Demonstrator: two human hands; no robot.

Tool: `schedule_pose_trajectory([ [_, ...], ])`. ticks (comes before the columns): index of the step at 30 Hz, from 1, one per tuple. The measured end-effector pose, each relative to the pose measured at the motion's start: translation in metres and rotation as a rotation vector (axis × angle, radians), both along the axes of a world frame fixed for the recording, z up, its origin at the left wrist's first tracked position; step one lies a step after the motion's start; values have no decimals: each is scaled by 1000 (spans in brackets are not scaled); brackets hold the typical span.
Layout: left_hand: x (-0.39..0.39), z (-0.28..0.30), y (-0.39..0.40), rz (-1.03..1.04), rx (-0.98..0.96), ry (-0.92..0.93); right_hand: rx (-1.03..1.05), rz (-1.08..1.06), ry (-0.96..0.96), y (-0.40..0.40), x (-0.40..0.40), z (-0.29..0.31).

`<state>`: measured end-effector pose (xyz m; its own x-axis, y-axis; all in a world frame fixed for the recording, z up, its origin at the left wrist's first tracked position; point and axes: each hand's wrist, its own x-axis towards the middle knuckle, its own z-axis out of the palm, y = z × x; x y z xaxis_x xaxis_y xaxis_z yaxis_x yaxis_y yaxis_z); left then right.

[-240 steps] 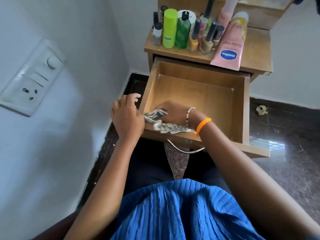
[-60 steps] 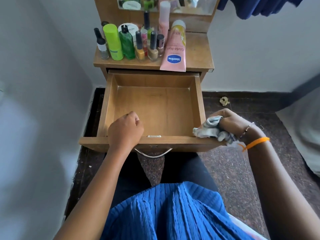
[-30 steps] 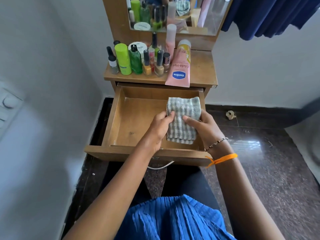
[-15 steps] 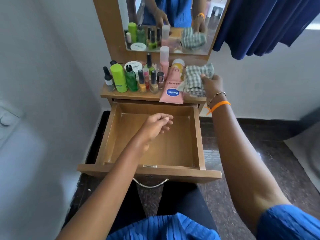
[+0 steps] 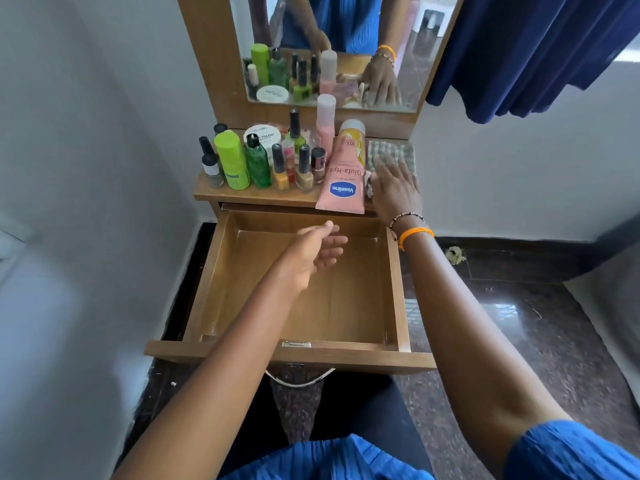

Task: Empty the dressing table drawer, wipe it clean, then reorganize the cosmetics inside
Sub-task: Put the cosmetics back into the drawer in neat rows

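The wooden drawer (image 5: 394, 282) is pulled out and holds nothing. My left hand (image 5: 311, 254) hovers above its back half, fingers relaxed and empty. On the right of the dressing table top lies the folded checked cloth (image 5: 391, 152). My right hand (image 5: 394, 188) rests flat on it with straight fingers. The pink Vaseline tube (image 5: 343, 178) lies beside the cloth. Left of the tube stand several nail polish bottles (image 5: 304, 168), a green bottle (image 5: 258, 164), a lime can (image 5: 232, 161) and a white jar (image 5: 263, 135).
A mirror (image 5: 332, 46) rises behind the cosmetics and reflects them. A white wall runs close on the left. A blue curtain (image 5: 526, 46) hangs at the upper right. Dark polished floor (image 5: 519, 323) lies right of the drawer, with a small crumpled scrap (image 5: 455, 254) on it.
My right hand carried the folded cloth from above the drawer up to the table top, laid it down and flattened on it. My left hand let go of the cloth and stayed over the drawer.
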<state>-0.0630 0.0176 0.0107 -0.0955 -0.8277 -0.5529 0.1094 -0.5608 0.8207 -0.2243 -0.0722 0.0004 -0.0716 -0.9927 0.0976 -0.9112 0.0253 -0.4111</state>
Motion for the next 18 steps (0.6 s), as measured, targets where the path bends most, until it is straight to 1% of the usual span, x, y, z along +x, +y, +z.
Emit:
schedule_pose_trajectory([
  [5,-5,2,-21,128,65,77,68,10,24,-22,-4,6],
  [8,-5,2,-30,193,68,121,65,6,30,-34,-6,4],
  [11,-6,2,-33,230,49,170,70,5,41,-38,-6,4],
  [16,-7,3,-32,242,-53,162,73,-5,53,-42,-4,7],
  [18,-6,6,-30,230,-81,170,138,7,88,-47,-3,17],
])
